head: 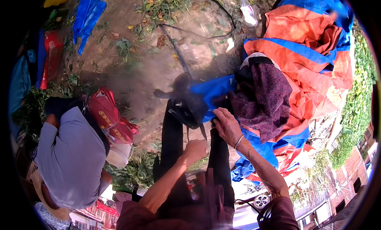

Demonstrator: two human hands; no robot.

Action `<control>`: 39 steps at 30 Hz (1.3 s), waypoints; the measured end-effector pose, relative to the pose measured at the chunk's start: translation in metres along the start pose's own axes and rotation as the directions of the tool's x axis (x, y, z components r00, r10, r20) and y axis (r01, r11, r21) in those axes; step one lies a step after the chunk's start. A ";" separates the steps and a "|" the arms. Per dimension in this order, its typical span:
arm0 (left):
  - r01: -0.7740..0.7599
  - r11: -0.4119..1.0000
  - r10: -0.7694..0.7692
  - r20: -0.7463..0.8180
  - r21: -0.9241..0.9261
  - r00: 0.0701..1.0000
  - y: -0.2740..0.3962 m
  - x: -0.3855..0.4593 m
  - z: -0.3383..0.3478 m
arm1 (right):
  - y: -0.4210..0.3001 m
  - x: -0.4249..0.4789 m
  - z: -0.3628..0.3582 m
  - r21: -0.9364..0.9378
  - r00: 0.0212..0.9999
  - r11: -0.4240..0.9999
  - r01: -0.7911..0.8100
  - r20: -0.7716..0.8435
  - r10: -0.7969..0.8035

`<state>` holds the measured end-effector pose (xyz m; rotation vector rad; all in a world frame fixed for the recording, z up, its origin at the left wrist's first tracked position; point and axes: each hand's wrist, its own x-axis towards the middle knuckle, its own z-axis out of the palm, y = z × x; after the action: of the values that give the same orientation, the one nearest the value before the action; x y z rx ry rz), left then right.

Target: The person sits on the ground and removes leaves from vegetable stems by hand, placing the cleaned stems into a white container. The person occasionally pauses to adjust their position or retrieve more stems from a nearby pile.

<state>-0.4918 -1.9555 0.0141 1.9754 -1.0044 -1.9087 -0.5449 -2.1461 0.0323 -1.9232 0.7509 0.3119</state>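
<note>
My left hand [195,152] is closed around a thin dark strap [203,131] that runs up to a black bag [190,111]. The bag lies over my dark-trousered leg. My right hand [228,127] rests by my other knee, its fingers bent at the edge of a blue sheet [215,88]. What lies under those fingertips is too small and dark to make out. Just beyond that hand, a dark red-and-purple patterned garment [266,93] with a black band is draped over a large orange-and-blue tarpaulin [315,78].
At the left, a person in a pale shirt [74,158] bends beside a red bag [110,117] and a white bucket [119,155]. A black strap [175,48] loops over the soil. Farther off are a clear plastic bottle [248,12], a blue plastic sheet [87,18] and cut plants [169,3].
</note>
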 end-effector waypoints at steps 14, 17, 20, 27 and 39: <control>-0.651 0.723 0.493 -0.488 -0.229 0.720 0.162 -0.271 0.143 | -0.170 -0.125 0.021 -0.113 0.825 0.866 0.488 0.384 -0.415; -0.628 0.758 0.404 -0.628 -0.178 0.666 0.167 -0.306 0.172 | -0.160 -0.152 0.040 0.529 0.733 0.842 0.105 0.531 -0.425; -0.575 0.812 0.327 -0.741 -0.098 0.587 0.143 -0.321 0.190 | -0.225 -0.194 0.036 0.354 0.852 0.933 0.059 0.470 -0.232; -0.345 0.932 0.079 -0.868 -0.110 0.491 0.032 -0.406 0.217 | -0.297 -0.247 0.073 -0.111 0.703 0.913 0.392 0.677 -0.219; 0.121 0.983 -0.178 -0.870 -0.138 0.459 -0.143 -0.552 0.235 | -0.436 -0.351 0.299 0.018 0.380 0.999 0.048 0.924 -0.035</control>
<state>-0.6270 -1.4483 0.3385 2.5669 -0.4372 -0.6290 -0.5117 -1.6234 0.3905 -1.3976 -0.0975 1.2558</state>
